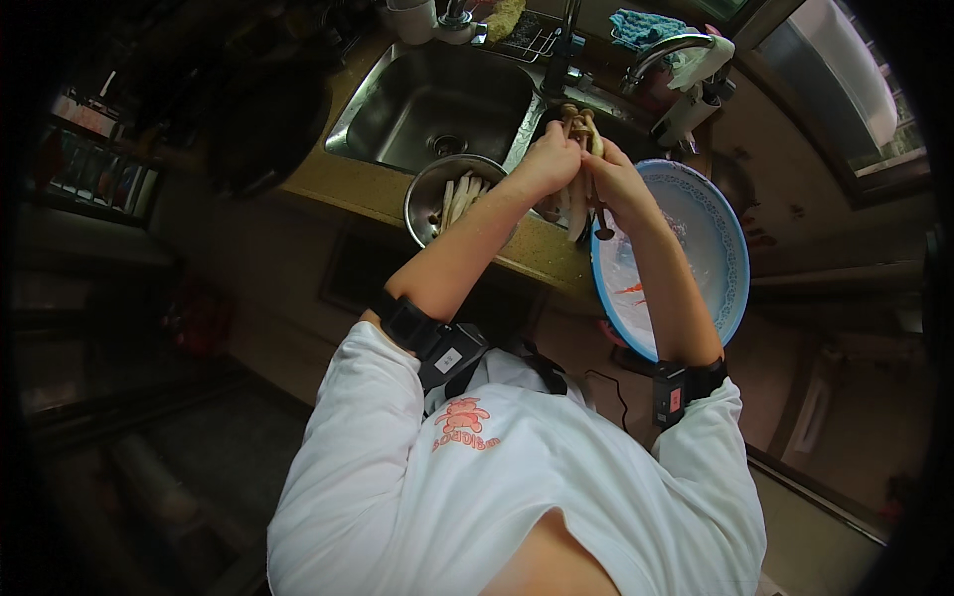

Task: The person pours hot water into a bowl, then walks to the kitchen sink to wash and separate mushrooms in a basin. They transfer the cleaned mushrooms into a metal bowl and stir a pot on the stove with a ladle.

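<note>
Both my hands are together over the smaller sink basin at the right. My left hand (553, 162) grips a bunch of long-stemmed mushrooms (578, 195), their brown caps showing above the fingers and pale stems hanging below. Against the same bunch, my right hand (622, 177) is closed from the other side, with one small dark cap pointing down beside it. How the fingers divide the bunch is partly hidden. Under my left forearm, a stainless steel bowl (414, 195) holds several pale mushroom stems (463, 195).
A large steel sink basin (440, 97) lies beyond the bowl. At the right stands a blue-rimmed basin (734, 257) with red fish figures inside. A chrome faucet (663, 48) arches at the back right, near a teal cloth (647, 27). The counter edge (343, 195) runs before me.
</note>
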